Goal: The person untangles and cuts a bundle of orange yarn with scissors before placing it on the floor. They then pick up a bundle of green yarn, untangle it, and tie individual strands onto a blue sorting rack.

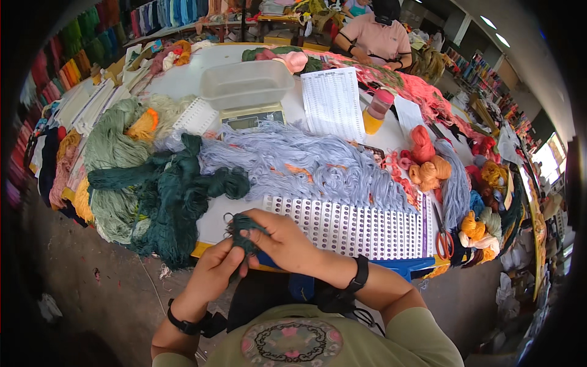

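Observation:
Just in front of the table's near edge, my two hands hold a small dark green yarn skein [245,235] between them. My left hand [211,275] pinches its lower end, fingers closed. From the right, my right hand [287,240] wraps its fingers round the upper part; loose loops stick out at the top. A large heap of the same dark green yarn [162,199] lies left of my hands, partly over pale green yarn [113,144]. Beyond my hands, pale blue yarn [293,156] spreads across the table. Cards with rows of punched holes [351,227] lie to my right.
Red-handled scissors [444,244] lie at the table's right edge. Orange yarn [431,173] sits behind them. Farther back stand a clear plastic tub [247,85] on a scale [255,119], a printed sheet [333,101] and a pink-and-yellow jar [378,111]. A co-worker [376,40] works across the table.

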Tool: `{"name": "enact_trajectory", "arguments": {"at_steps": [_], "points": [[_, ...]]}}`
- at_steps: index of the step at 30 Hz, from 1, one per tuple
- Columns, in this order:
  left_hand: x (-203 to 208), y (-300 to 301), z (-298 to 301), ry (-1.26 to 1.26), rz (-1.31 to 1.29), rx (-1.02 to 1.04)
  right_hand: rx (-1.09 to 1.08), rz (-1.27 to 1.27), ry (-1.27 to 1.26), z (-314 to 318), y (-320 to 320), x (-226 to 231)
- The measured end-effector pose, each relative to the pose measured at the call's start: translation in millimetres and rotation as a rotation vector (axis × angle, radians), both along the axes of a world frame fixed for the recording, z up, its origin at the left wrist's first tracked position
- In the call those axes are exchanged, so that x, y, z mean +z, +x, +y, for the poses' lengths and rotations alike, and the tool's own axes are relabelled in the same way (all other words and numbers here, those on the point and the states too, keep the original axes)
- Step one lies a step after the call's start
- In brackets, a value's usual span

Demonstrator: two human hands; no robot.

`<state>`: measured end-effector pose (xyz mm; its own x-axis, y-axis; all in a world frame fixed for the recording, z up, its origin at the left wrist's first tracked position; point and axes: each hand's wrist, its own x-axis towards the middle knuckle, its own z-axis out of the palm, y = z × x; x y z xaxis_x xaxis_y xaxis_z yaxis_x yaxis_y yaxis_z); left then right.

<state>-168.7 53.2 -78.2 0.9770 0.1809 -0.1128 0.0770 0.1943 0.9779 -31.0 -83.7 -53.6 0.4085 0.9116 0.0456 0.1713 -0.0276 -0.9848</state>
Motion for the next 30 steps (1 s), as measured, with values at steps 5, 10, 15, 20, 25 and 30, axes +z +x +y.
{"name": "enact_trajectory", "arguments": {"at_steps": [5, 10, 15, 20, 25, 30], "points": [[4, 28, -9, 1.132, -0.458, 0.291, -0.112, -0.313, 0.094, -22, 17, -7], [2, 29, -7, 0.260, -0.201, 0.116, -0.308, 0.084, 0.283, -19, 27, -12], [4, 27, 5, -0.235, -0.225, 0.358, -0.661, 0.179, 0.263, -17, 24, -49], [-3, 36, -7, 0.090, -0.331, 0.381, -0.281, -0.131, 0.257, 2, -5, -47], [-7, 31, 10, 0.058, -0.192, 0.331, -0.231, 0.207, 0.244, 0, 5, -36], [-1, 21, 12, -0.230, -0.292, 0.323, -0.136, 0.882, 0.366, 0, 10, -19]]}}
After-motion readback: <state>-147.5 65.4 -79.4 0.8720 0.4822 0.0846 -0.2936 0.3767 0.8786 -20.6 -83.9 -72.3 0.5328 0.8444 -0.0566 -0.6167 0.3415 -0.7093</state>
